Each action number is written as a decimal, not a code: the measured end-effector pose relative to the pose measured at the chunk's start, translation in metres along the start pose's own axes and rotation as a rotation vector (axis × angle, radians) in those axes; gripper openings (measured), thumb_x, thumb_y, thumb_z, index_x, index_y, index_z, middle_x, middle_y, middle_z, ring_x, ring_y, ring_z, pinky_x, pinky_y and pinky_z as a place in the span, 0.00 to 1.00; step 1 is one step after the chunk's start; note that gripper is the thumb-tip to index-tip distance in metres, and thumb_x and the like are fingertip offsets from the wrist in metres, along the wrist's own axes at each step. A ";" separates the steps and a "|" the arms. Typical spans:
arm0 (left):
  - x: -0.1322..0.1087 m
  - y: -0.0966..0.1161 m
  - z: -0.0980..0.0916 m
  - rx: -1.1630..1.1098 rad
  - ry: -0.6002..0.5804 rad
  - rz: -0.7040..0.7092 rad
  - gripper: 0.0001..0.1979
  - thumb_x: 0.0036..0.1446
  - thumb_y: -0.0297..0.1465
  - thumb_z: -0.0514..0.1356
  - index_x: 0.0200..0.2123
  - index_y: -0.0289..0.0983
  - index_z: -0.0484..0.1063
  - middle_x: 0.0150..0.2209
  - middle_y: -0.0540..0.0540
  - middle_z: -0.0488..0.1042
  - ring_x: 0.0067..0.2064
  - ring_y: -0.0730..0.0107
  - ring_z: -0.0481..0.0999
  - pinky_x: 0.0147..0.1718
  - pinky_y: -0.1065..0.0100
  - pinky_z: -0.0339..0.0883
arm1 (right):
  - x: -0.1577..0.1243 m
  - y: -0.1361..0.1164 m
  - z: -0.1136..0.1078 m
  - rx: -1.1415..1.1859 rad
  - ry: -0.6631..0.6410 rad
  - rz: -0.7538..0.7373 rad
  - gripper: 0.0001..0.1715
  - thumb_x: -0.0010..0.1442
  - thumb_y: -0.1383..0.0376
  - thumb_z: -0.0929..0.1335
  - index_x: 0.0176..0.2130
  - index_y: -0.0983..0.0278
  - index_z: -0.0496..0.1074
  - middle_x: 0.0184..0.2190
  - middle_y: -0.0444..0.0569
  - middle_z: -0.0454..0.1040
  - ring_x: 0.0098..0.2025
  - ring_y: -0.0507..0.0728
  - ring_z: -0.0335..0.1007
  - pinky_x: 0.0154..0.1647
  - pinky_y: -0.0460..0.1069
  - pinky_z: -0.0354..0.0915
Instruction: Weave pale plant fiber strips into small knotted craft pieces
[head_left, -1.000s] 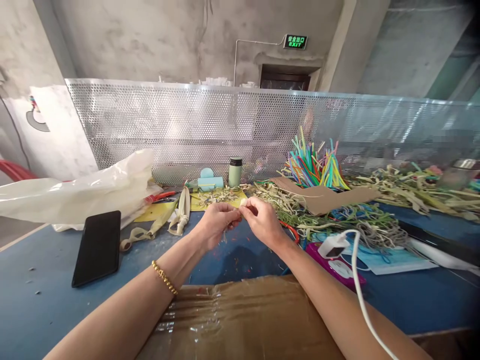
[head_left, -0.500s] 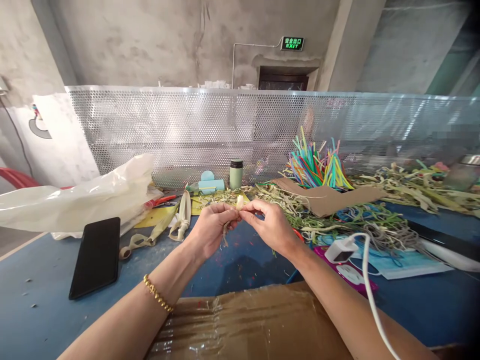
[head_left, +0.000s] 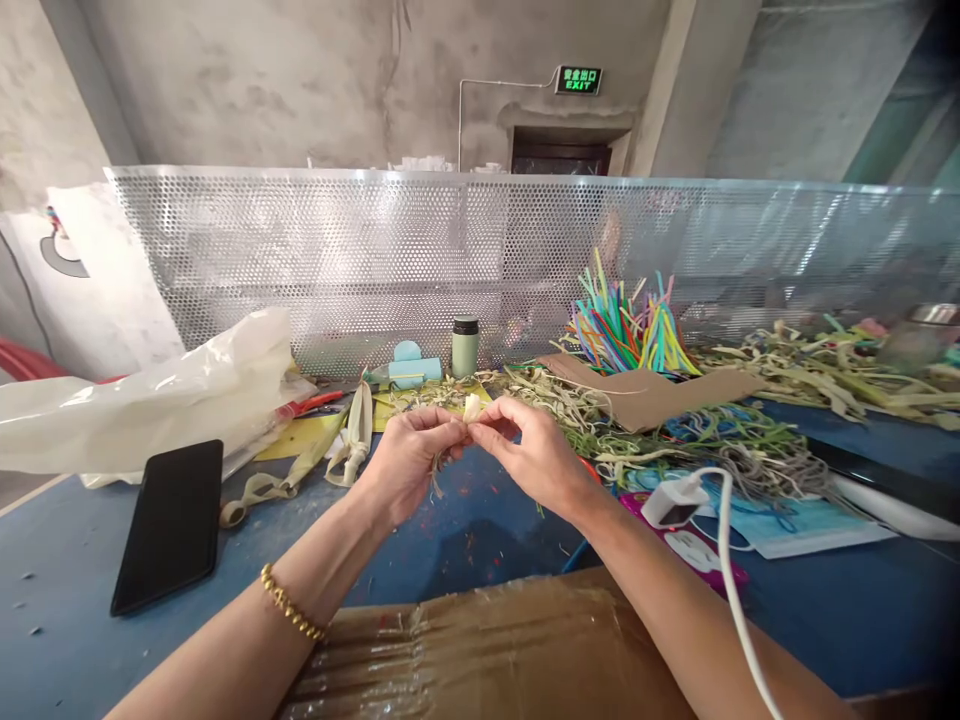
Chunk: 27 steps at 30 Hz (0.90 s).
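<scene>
My left hand and my right hand meet over the blue table, fingertips pinched together. Between them a small pale cream piece, like a folded strip of dried plant fibre, sticks up from the fingers. Thin dry strands hang below my left fingers. The lower part of the piece is hidden by my fingertips. Just left of my hands lies a knotted strip of dried leaf. Behind them, loose dry plant strips are heaped.
A black phone lies at left by a plastic bag. A green bottle stands behind my hands, near colourful pipe cleaners. At right are a purple power strip with a white charger and a face mask. Cardboard lies in front.
The whole view has shifted slightly. My hands stay together on the pale piece, whose top looks a little wider and more tilted now.
</scene>
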<state>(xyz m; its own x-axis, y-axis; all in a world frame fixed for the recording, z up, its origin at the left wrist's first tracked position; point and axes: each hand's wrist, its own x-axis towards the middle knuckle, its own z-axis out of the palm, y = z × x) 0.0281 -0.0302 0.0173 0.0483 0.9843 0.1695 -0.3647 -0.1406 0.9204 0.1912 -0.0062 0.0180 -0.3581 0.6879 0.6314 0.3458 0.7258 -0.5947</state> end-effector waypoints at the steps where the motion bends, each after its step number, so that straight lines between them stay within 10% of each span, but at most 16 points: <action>1: 0.000 0.000 0.000 0.013 -0.005 0.001 0.06 0.42 0.25 0.69 0.23 0.30 0.75 0.21 0.49 0.71 0.23 0.78 0.67 0.25 0.73 0.59 | 0.000 -0.001 -0.001 0.023 0.001 -0.015 0.06 0.62 0.63 0.68 0.36 0.64 0.73 0.33 0.48 0.77 0.33 0.53 0.70 0.35 0.48 0.64; 27: -0.002 -0.004 -0.002 -0.010 -0.191 -0.109 0.06 0.44 0.25 0.70 0.27 0.30 0.78 0.27 0.44 0.75 0.28 0.74 0.73 0.29 0.72 0.64 | -0.003 0.003 0.003 -0.118 0.053 -0.065 0.09 0.64 0.65 0.63 0.31 0.62 0.64 0.26 0.44 0.69 0.29 0.53 0.64 0.33 0.47 0.58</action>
<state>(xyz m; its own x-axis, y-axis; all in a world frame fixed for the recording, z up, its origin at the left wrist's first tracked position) 0.0274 -0.0313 0.0122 0.2626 0.9556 0.1334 -0.3570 -0.0322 0.9336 0.1904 -0.0063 0.0128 -0.3373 0.6361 0.6940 0.4241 0.7608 -0.4912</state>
